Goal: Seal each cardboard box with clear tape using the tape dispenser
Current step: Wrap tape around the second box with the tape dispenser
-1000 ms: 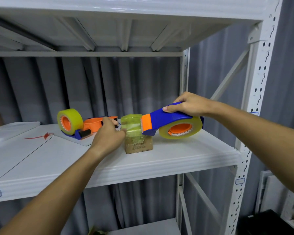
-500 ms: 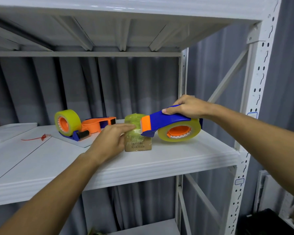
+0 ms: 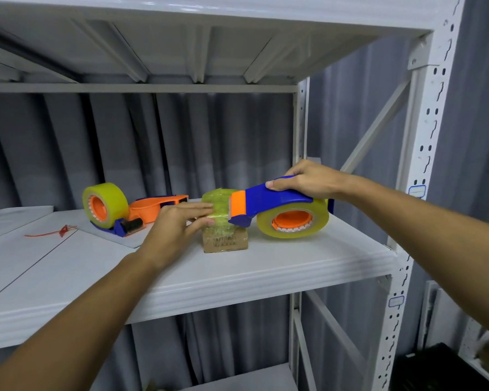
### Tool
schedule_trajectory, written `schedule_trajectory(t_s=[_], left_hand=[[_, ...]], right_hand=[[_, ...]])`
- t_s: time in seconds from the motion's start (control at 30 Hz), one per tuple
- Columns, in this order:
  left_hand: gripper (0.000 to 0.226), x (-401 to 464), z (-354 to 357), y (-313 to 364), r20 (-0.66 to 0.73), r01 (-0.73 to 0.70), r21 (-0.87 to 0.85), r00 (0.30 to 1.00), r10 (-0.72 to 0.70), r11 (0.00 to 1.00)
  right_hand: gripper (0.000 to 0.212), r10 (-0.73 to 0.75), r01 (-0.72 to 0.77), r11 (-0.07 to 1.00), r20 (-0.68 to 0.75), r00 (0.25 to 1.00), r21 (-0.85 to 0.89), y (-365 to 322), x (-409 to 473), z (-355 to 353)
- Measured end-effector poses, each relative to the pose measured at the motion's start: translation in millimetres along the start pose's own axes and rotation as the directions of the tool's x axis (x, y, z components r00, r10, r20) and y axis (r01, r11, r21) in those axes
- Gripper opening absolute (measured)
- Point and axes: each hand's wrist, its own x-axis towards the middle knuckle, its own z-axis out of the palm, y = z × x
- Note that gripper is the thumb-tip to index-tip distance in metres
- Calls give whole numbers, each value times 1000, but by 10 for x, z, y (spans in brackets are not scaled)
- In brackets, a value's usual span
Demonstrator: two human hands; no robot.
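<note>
Now the right hand point(image 3: 305, 180), fingers wrapped round the blue tape dispenser point(image 3: 277, 207), sits just right of the cardboard box point(image 3: 225, 240), while the left hand point(image 3: 178, 224) presses it with flat, nearly straight fingers.

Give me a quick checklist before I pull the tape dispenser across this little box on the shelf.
1. Right hand grips the blue tape dispenser by its handle: ok.
2. Dispenser's orange front sits against the cardboard box: ok.
3. Left hand steadies the box, fingers flat on its left side: ok.
4. Box sits flat on the white shelf, away from the front edge: ok.
5. Tape end stuck down on the box: cannot tell; the top is covered in crinkled tape.
6. Path clear of the spare dispenser: ok, it lies to the left, behind the left hand.
</note>
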Motion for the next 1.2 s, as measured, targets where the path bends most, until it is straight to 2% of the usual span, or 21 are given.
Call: schedule_trajectory(t_s=[0.07,0.23,0.37,0.4,0.47,0.53,0.57,0.63,0.7,0.77,0.83,0.97,1.1,1.2], left_hand=[[27,28,-4,13,13,-8,40,1000,8,999],[28,6,-15,-17,18,137,-145,991,-136,980],[31,40,-58,-44,101,151,-130,985,-138,980],[31,69,-79,-21,125,127,-89,985,-115,988],[29,160,-104,33,183,35,99,982,-53,994],[30,246,-121,169,241,-88,331,970,5,939],[35,280,-107,242,250,-147,368,967,55,918],[47,291,-31,381,242,-240,297,955,170,924],[51,242,52,470,191,-196,179,968,161,964],[48,177,115,432,134,-153,134,982,136,979],[41,131,130,348,107,-173,126,981,160,977],[29,138,136,298,69,-178,90,983,172,980],[22,111,116,264,62,-126,84,991,121,988],[19,64,31,265,76,-143,68,988,138,987]], right_hand=[[39,3,-3,1000,7,1000,4,26,2,-2],[45,12,-12,1000,6,1000,7,45,22,21],[38,10,-10,1000,-6,1000,-9,12,25,55],[36,11,-11,1000,-10,1000,-16,7,23,58],[38,11,-12,1000,-14,1000,-27,2,13,50],[38,12,-13,999,-15,1000,-32,1,-5,32],[37,15,-15,999,-16,1000,-32,-2,-16,25],[36,16,-17,999,-19,1000,-46,-19,-32,18],[38,18,-20,998,-36,999,-63,-40,-60,19],[40,23,-26,997,-43,999,-77,-58,-95,30],[45,28,-32,995,-42,999,-94,-78,-113,55],[72,49,-55,994,-64,997,-92,-92,-160,54],[48,20,-22,995,-15,1000,-95,-73,-297,-19],[52,25,-27,998,-42,999,-55,6,-453,-161]])
